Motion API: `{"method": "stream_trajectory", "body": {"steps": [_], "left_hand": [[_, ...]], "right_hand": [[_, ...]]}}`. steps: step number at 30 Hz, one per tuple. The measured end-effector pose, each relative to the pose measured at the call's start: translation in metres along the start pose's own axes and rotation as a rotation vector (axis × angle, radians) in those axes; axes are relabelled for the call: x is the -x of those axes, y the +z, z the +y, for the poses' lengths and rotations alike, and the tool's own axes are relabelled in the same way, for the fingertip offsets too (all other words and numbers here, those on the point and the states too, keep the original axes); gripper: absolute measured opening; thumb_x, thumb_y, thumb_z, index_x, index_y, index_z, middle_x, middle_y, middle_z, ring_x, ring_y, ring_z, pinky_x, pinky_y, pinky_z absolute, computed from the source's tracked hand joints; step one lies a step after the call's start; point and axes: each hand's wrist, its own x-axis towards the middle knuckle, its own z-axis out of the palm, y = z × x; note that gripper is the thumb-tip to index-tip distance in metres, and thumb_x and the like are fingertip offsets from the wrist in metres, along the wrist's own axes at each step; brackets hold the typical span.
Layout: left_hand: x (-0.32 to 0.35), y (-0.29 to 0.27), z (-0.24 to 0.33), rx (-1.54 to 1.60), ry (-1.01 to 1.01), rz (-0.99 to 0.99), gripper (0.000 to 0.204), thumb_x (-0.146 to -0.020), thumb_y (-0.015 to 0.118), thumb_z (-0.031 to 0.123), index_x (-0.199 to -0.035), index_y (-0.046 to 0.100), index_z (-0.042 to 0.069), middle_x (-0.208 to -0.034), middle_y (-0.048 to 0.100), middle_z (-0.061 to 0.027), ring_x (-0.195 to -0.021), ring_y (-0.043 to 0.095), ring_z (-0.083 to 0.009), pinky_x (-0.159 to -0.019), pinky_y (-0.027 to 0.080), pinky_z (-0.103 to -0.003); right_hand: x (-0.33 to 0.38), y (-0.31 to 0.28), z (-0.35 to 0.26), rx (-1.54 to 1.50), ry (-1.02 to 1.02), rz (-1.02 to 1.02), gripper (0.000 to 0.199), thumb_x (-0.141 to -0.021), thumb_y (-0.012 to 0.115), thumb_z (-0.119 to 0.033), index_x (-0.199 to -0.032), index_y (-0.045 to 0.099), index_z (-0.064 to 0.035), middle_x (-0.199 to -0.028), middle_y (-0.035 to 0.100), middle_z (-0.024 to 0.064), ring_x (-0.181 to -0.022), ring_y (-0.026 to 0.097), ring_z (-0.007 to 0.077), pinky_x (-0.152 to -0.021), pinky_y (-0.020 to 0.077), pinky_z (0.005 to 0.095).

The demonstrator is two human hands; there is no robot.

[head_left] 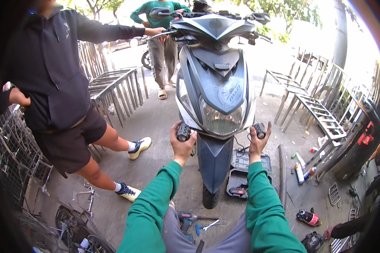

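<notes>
A grey and black motor scooter [218, 90] stands facing me, its headlight [221, 120] low on the front. My left hand [182, 149] is closed round a small black cylindrical auxiliary light [183, 132], held beside the headlight's lower left edge. A matching auxiliary light [259, 131] sits in the grip of my right hand [256, 147], at about the same height on the other side. Thin dark cable hangs near my right hand. Between the hands, the front fender [215, 162] slopes down to the front wheel [210, 198].
An open tool case [236, 187] lies right of the wheel. A cordless drill [186, 220] and a wrench [211, 224] lie before me. A person in dark clothes [55, 71] holds the handlebar; another [162, 46] stands behind. Metal frames [316, 109], cans [299, 173] and a bottle [309, 217] are right.
</notes>
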Motion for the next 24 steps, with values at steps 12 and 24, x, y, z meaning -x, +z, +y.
{"method": "stream_trajectory", "body": {"steps": [12,24], "left_hand": [[-0.002,-0.002,-0.003,0.012,-0.013,-0.022,0.067,-0.083,0.079,0.003,-0.142,0.048,-0.002,-0.109,0.063,-0.0082,-0.091,0.064,-0.0126,-0.083,0.054,-0.027],[-0.004,-0.003,-0.001,0.120,-0.005,-0.057,0.072,-0.085,0.081,0.004,-0.147,0.046,0.000,-0.106,0.064,-0.0068,-0.093,0.065,-0.0120,-0.083,0.056,-0.027]], "right_hand": [[-0.009,-0.008,-0.010,-0.049,0.169,-0.112,0.071,-0.087,0.083,-0.008,-0.148,0.049,-0.0131,-0.126,0.063,0.0109,-0.100,0.067,0.0183,-0.077,0.0616,0.0307],[-0.005,0.003,-0.023,0.079,0.136,-0.041,0.041,-0.088,0.079,-0.006,-0.125,0.063,-0.0060,-0.103,0.068,0.0074,-0.086,0.067,0.0139,-0.075,0.0584,0.0278]]}}
